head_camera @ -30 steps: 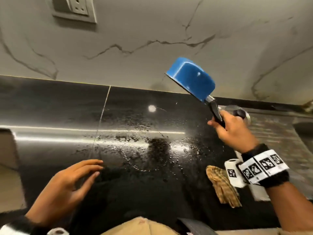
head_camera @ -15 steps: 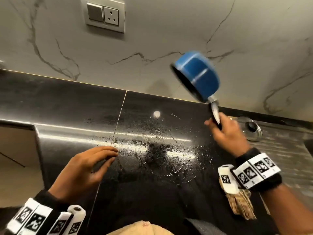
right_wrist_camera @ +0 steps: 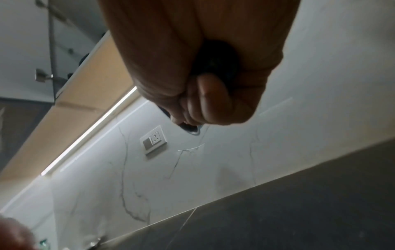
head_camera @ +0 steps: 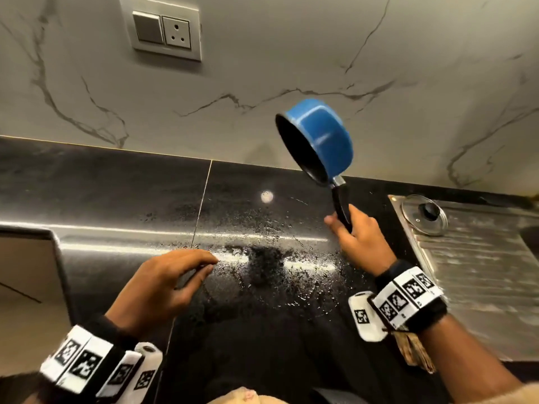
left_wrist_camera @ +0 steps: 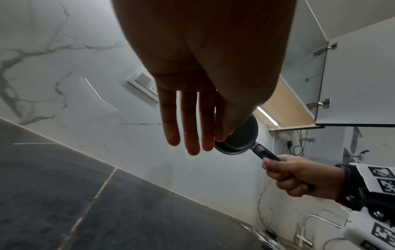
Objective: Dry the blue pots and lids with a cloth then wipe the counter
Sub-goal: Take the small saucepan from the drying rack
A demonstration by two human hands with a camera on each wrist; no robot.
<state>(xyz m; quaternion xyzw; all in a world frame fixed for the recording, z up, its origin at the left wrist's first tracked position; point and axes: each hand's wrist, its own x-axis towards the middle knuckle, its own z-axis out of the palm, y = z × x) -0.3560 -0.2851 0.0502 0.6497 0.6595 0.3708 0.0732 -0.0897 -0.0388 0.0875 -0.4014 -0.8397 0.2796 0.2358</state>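
My right hand grips the black handle of a small blue pot and holds it in the air above the counter, tilted on its side with its dark inside facing left. In the left wrist view the pot shows its dark mouth behind my fingers. My left hand hovers over the wet black counter, fingers straight and relaxed, holding nothing. A checked tan cloth lies on the counter's front right, mostly hidden under my right wrist. A glass lid with a black knob rests on the steel drainboard.
Water droplets cover the middle of the counter. The steel drainboard fills the right side. A marble wall with a switch and socket plate stands behind. At the left the counter ends at a cut-out.
The right hand has turned the pot from bottom-up to on its side, its mouth now facing left. The left hand has moved up and right over the counter.
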